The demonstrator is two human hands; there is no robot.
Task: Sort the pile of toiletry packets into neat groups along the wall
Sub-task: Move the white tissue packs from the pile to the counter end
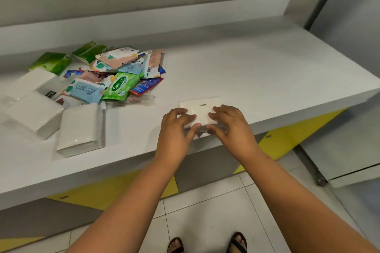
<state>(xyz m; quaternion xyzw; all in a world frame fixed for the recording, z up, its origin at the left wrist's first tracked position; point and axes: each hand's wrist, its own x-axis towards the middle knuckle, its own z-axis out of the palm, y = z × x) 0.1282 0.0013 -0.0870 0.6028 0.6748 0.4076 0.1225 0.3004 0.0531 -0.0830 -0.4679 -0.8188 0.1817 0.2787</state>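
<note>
A white tissue packet point(200, 107) lies near the front edge of the white counter point(257, 72). My left hand point(176, 127) and my right hand point(230, 123) rest on its near end, fingers curled over its clear wrapper. The pile of toiletry packets point(115, 74) lies at the left, with a green Sanicare wipes pack point(120, 86), blue and pink printed packets, small sachets and two green tissue packs point(51, 62) at the back. Three white napkin packs point(81, 128) lie in front of the pile.
A low white backsplash point(185, 14) runs along the grey wall behind the counter. The counter's right end stops near a metal frame and a white panel point(349, 150). Below are yellow and grey cabinet fronts and a tiled floor with my sandalled feet.
</note>
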